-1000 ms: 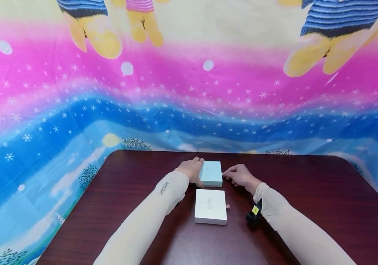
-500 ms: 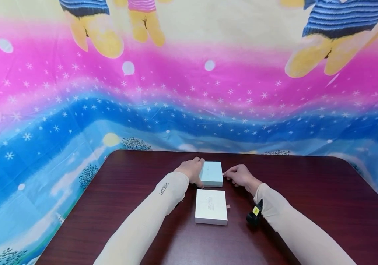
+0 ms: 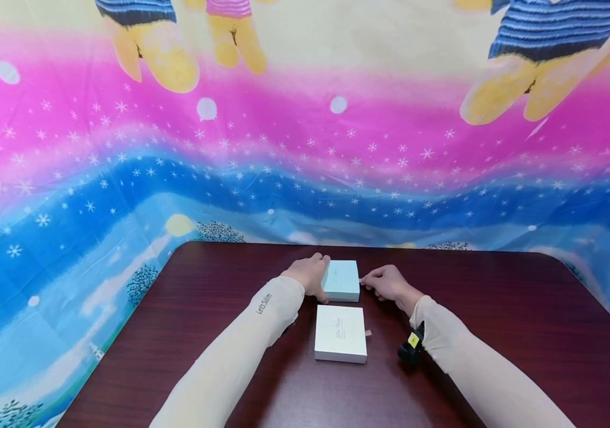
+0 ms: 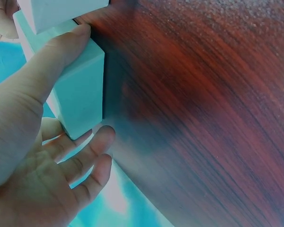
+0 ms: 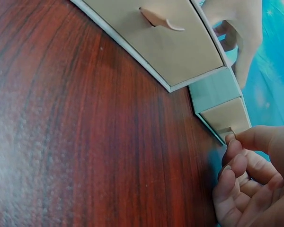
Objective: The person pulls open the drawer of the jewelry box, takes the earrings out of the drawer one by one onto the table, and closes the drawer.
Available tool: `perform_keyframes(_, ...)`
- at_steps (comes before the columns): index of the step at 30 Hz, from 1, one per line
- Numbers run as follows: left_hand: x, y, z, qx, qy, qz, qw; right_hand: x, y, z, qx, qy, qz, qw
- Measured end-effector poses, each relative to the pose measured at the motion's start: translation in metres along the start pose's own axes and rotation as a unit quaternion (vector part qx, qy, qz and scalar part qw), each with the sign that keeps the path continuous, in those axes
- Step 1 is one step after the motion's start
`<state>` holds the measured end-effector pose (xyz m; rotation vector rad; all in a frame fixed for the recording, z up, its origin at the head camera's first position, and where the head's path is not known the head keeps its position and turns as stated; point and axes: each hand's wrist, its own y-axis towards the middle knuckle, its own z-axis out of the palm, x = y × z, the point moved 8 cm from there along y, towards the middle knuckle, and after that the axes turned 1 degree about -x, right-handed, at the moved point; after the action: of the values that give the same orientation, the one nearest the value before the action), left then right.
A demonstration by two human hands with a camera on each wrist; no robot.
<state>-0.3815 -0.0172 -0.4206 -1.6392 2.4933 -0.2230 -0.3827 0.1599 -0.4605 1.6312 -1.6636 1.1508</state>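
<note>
A pale mint-green drawer box lies flat toward the back of the table. My left hand grips its left end, the thumb along the near side and fingers round the far side. In the left wrist view two or so fingers of that hand stand free of the box. At the box's right side my right hand pinches the small ribbon pull tab between thumb and forefinger. The drawer front looks flush with its sleeve. Nearer me lies a white drawer box, untouched.
A pinkish ribbon tab sticks out from the white box's right side, close in front of the mint box. The dark reddish wood table ends at a patterned cloth backdrop. A black wrist camera hangs under the right sleeve.
</note>
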Motion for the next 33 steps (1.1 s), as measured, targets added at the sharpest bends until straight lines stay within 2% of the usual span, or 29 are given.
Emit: perform_keyframes(33,-0.0005,-0.0051,-0.0016,0.004,-0.011,-0.004,0.9999,-0.0046,0.002,-0.0022,-0.001,0.016,0.004,0.9999)
